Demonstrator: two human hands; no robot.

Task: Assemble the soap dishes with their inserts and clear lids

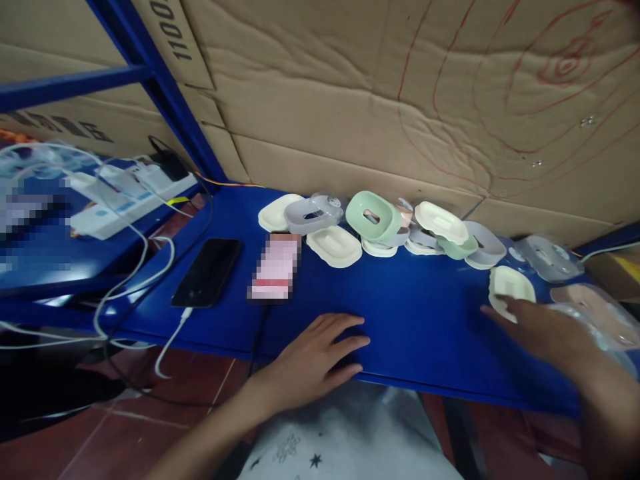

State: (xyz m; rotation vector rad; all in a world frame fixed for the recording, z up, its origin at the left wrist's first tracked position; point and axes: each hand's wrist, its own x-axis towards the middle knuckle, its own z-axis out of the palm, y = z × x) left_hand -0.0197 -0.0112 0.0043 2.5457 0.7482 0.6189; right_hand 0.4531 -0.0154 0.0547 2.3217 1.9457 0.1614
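L hand [315, 360] flat on front edge of blue desk [415, 313], grip released. R hand [545, 333], blurred, grip also released, fingertips at near rim of cream dish [510, 283], on desk's right end.

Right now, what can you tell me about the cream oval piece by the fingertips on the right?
The cream oval piece looks like smooth plastic: a shallow oval with a raised rim and a sunken rectangle in its middle. It lies flat on the blue shelf, towards its right end. The right hand covers its near edge with its fingertips.
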